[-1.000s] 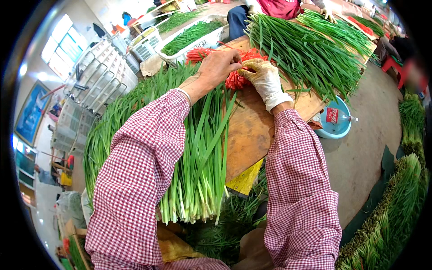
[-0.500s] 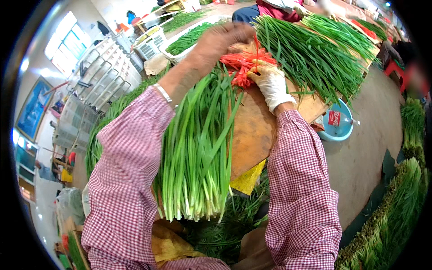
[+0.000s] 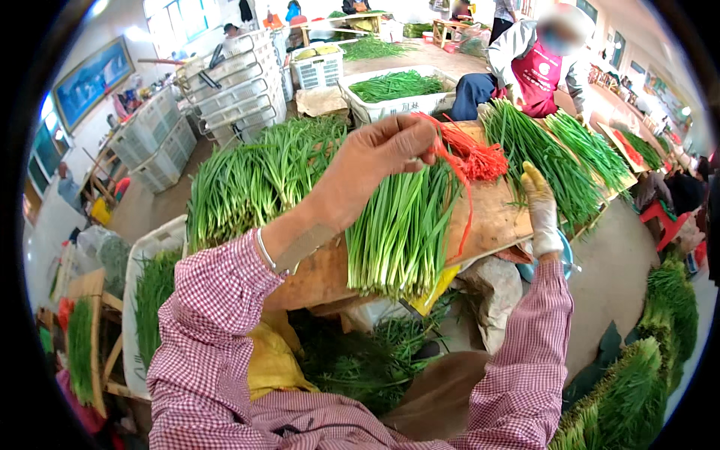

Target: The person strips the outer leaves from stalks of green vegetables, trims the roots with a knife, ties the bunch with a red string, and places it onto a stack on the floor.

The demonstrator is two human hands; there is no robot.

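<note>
Step, judged: strand selection. Bare left hand (image 3: 382, 154) pinches thin red plastic strand (image 3: 469, 201), dangling beside green leafy stalks (image 3: 397, 244). White-gloved right hand (image 3: 541, 206) extended, seemingly empty; next move likely needs it at the loose end.

- We are seeing the bare left hand (image 3: 384, 154) pinching a red strand (image 3: 470, 204), its tail hanging over the wooden board (image 3: 501, 214).
- We are noting the gloved right hand (image 3: 541, 210) extending its fingers beside the right-hand greens (image 3: 562, 169); we are not resolving contact.
- We are recording a red strand bundle (image 3: 484, 160) lying between those and the middle greens (image 3: 405, 229).
- Beyond, we are observing a person in a red apron (image 3: 538, 75) and a white basket (image 3: 371, 112) holding leaves.
</note>
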